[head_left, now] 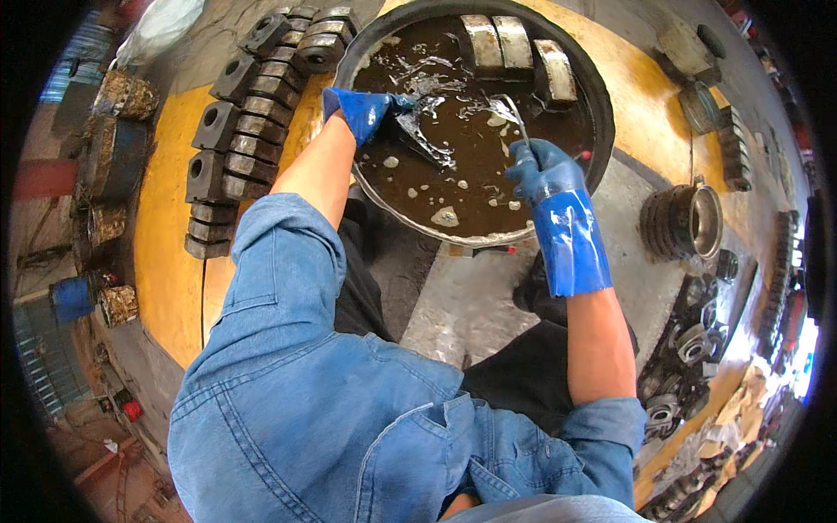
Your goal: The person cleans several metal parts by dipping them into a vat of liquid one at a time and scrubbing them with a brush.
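Note:
A wide round basin (pixel 603 105) holds murky brown liquid with patches of foam. My left hand (pixel 370 112), in a blue rubber glove with a flared cuff, reaches over the basin's left side. Its fingers are lost in the liquid and glare, so their grip is hidden. A dark, wet shape shows beside it at the surface, too unclear to name. My right hand (pixel 542 170), gloved in blue, is closed around a thin, pale bent rod (pixel 516 115) above the liquid. Several curved metal blocks (pixel 514 45) stand in the basin's far right part.
Rows of dark metal blocks (pixel 261 118), some with round holes, line the yellow board (pixel 166 227) on the left. Right of the basin lies a ribbed metal ring (pixel 684 220). More metal parts (pixel 693 344) are heaped on the floor farther right.

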A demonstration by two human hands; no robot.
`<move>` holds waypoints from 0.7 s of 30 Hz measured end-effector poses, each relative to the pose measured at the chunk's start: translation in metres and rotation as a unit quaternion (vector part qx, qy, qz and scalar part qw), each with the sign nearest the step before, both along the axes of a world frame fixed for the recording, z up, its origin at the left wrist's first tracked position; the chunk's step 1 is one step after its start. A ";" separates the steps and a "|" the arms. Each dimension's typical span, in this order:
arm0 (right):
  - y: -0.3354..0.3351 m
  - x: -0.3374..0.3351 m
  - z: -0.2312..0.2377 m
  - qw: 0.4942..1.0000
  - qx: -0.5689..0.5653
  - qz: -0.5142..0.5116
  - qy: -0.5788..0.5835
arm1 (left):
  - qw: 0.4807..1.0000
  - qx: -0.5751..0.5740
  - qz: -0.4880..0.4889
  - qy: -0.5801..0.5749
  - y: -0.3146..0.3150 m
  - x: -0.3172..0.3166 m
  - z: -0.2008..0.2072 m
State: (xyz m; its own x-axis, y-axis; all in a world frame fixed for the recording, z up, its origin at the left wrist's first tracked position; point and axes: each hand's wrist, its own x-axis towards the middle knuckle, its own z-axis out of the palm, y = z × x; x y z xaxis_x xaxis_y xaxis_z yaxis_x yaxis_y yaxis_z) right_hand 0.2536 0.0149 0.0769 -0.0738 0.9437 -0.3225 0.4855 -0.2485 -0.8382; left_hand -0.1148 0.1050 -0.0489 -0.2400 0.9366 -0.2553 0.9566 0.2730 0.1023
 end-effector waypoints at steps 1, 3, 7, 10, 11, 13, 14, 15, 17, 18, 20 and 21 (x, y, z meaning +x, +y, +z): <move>0.004 0.000 -0.009 0.999 0.024 0.018 -0.016 | 1.000 -0.003 -0.002 -0.007 -0.003 0.001 0.003; -0.001 -0.005 0.002 0.999 0.015 0.035 -0.022 | 0.998 -0.014 -0.017 -0.065 -0.010 0.007 0.011; -0.002 -0.007 0.026 0.998 -0.061 0.003 0.026 | 0.952 -0.056 -0.036 -0.300 -0.026 0.027 0.032; -0.001 0.004 0.029 0.996 -0.063 -0.012 0.068 | 0.900 -0.047 0.000 -0.433 -0.041 0.045 0.032; 0.004 0.007 0.022 0.995 -0.079 -0.003 0.066 | 0.892 -0.021 0.017 -0.452 -0.043 0.048 0.027; 0.004 0.010 0.029 0.994 -0.082 0.017 0.070 | 0.870 0.031 0.045 -0.490 -0.046 0.056 0.012; 0.007 0.015 0.022 0.993 -0.094 0.016 0.068 | 0.887 0.031 0.031 -0.460 -0.046 0.067 0.013; 0.008 0.017 0.024 0.990 -0.112 0.015 0.081 | 0.902 0.034 0.017 -0.430 -0.049 0.080 0.021; 0.006 0.021 0.026 0.991 -0.124 0.028 0.045 | 0.930 0.042 -0.006 -0.365 -0.058 0.100 0.038; 0.007 0.024 0.025 0.991 -0.125 0.039 0.019 | 0.942 0.048 -0.018 -0.332 -0.061 0.110 0.049; 0.017 0.026 0.004 0.990 -0.127 0.049 -0.028 | 0.959 0.052 -0.054 -0.275 -0.065 0.127 0.067; 0.018 0.025 -0.001 0.989 -0.129 0.055 -0.051 | 0.964 0.050 -0.075 -0.251 -0.068 0.133 0.076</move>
